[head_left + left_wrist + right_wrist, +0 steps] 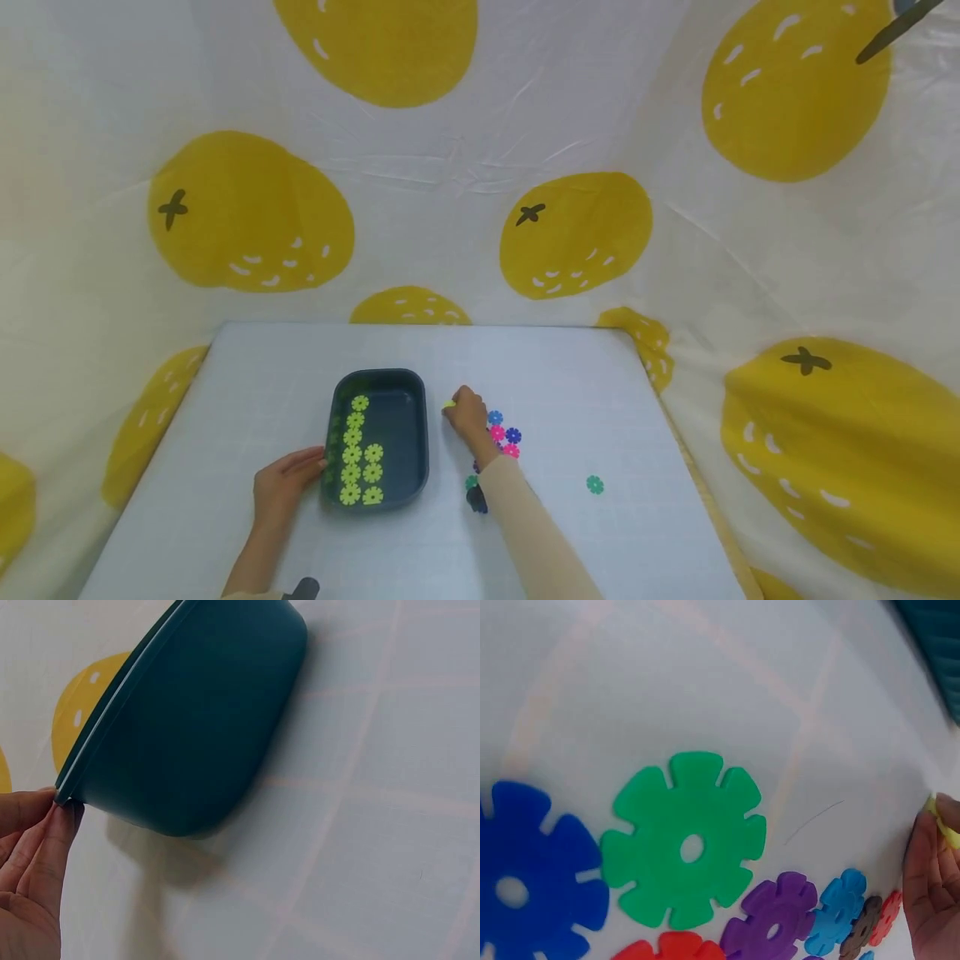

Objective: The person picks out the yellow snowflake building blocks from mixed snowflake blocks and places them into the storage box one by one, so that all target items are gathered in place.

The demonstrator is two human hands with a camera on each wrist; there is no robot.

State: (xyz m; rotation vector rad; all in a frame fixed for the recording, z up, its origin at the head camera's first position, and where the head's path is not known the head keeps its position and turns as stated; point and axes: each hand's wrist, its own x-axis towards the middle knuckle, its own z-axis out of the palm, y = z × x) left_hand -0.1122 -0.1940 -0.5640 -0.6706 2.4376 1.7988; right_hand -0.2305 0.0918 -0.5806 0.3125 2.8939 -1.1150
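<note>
A dark teal rectangular tray (426,437) stands left of centre on the table. Yellow-green notched flower discs (352,455) lie in two columns along its left part. My left hand (285,483) pinches the tray's left rim between thumb and fingers, as the left wrist view of the tray wall (195,720) shows. Just right of the tray, my right hand (468,417) pinches one yellow flower disc (952,838); the fingers hide much of it. Beside and partly under the right forearm are loose discs, among them a pink disc (497,433) and a dark blue disc (513,435).
Apart from the others, a green disc (595,484) lies to the right on the white table (555,367). The right wrist view shows a nearer green disc (652,847), a blue disc (547,855) and a purple disc (754,922). A lemon-print cloth (420,200) hangs behind the table.
</note>
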